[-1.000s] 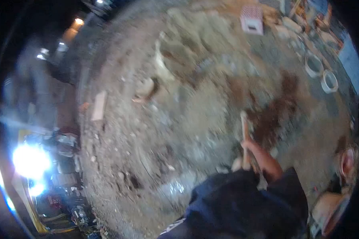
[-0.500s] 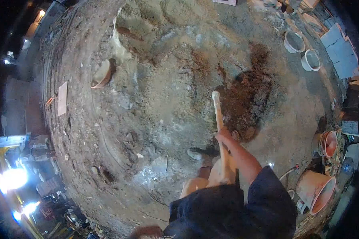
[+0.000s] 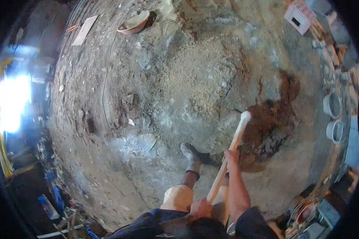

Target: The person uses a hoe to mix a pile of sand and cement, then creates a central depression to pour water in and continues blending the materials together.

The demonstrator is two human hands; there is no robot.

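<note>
My right hand point(image 3: 231, 156) is wrapped round the upper part of a hoe's pale wooden handle point(image 3: 221, 175). Close to my body, my left hand point(image 3: 200, 208) grips the handle's lower end. The whitish head end of the hoe point(image 3: 245, 116) points away from me, over the left edge of a dark reddish-brown patch of wet soil or mix point(image 3: 269, 123). Its blade shows only as a thin dark sliver, so its shape is hard to make out. My left foot point(image 3: 190, 153) stands left of the handle; the right foot is mostly hidden.
A mound of grey-brown sandy material point(image 3: 207, 75) lies ahead. Beyond it to the left is a shallow basin point(image 3: 134, 24) beside a flat board point(image 3: 85, 30). Two pale buckets point(image 3: 332, 105) stand at right. A bright lamp point(image 3: 10, 101) glares at left.
My left hand, earlier low and off the handle, now holds its lower end. The hoe leans further right. The view has shifted, so the basin and buckets appear elsewhere in it.
</note>
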